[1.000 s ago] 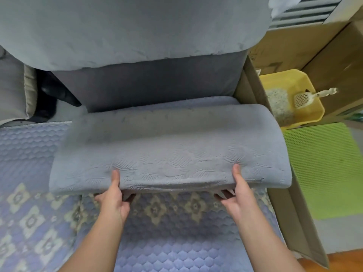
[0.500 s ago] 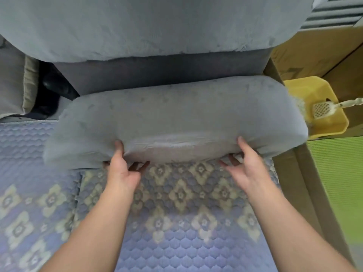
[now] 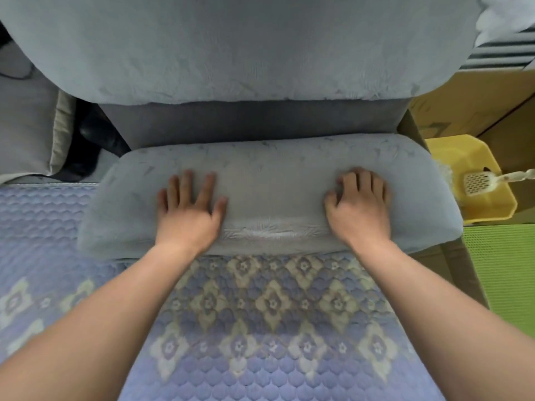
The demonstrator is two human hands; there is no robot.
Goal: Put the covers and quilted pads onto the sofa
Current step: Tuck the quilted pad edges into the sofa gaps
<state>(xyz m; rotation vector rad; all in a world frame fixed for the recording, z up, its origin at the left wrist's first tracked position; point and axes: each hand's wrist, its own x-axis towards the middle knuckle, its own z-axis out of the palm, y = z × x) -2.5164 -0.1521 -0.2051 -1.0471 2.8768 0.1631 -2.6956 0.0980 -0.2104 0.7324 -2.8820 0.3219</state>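
Note:
A long grey-blue covered cushion lies across the back of the sofa seat, against the dark grey sofa back. My left hand rests flat on its left half with the fingers spread. My right hand presses on its right half with the fingers bent into the fabric. Below the cushion, a blue quilted pad with a diamond flower pattern covers the seat. A large grey-blue back cushion fills the top of the view.
A second quilted pad covers the seat to the left, with a beige cushion behind it. To the right stand a cardboard sheet, a yellow litter tray with a scoop, a green mat and cardboard boxes.
The cushion has gone back from the seat's front toward the sofa back and now lies down. Both hands have left its front edge and come to rest on top of it.

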